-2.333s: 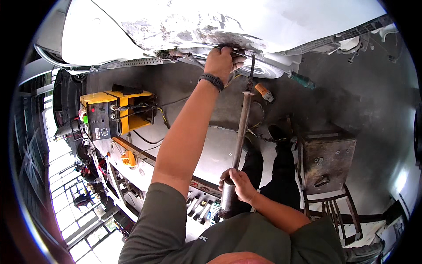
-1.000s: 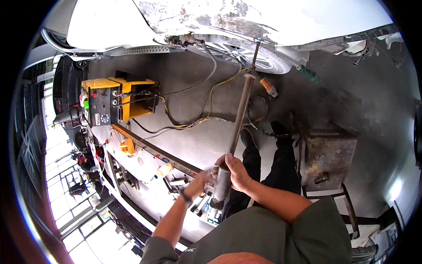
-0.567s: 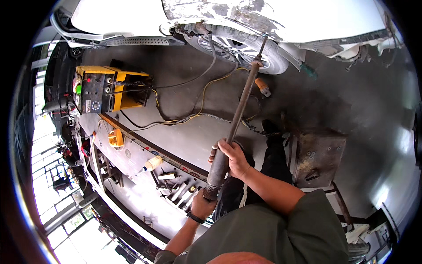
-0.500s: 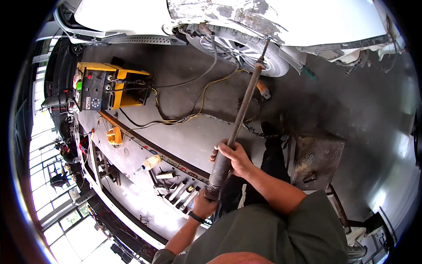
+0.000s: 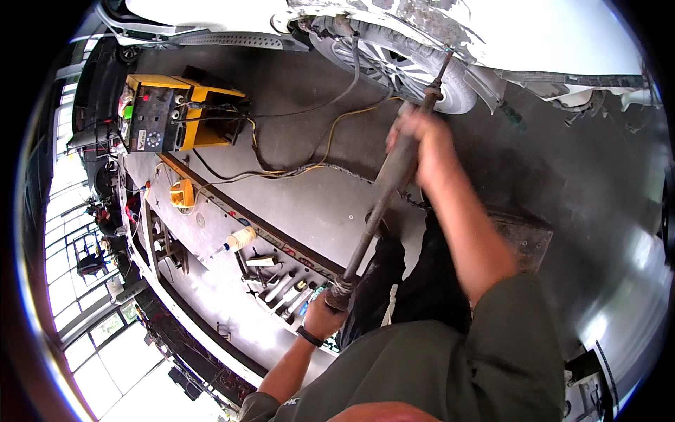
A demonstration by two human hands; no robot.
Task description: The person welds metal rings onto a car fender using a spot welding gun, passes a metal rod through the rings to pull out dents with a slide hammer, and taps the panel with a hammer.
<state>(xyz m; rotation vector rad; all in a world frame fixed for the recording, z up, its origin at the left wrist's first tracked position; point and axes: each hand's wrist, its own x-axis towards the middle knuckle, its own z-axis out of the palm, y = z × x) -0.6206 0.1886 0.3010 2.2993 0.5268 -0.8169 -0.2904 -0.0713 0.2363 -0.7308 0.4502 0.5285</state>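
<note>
A long rusty slide hammer (image 5: 370, 235) slants up and away from me, its thin tip reaching the scraped edge of the white car's body panel (image 5: 425, 24) above the wheel. My left hand (image 5: 325, 318) is closed round the wrapped near end of the rod. Farther up, my right hand (image 5: 424, 141), smeared by motion, is wrapped round the thick sliding weight (image 5: 398, 165), just short of the collar at the far end. The car's wheel (image 5: 450, 91) sits right behind the tip.
A yellow and black machine (image 5: 162, 116) stands at left, with dark and yellow cables (image 5: 330, 133) running to the car. The bench (image 5: 211, 281) holds a bottle (image 5: 241, 238), a yellow block-like item (image 5: 181, 193) and several hand tools (image 5: 285, 292). A metal box (image 5: 527, 243) stands at right.
My right hand has slid the weight up the rod, away from me and toward the car. The left hand still grips the near end. The view has shifted slightly.
</note>
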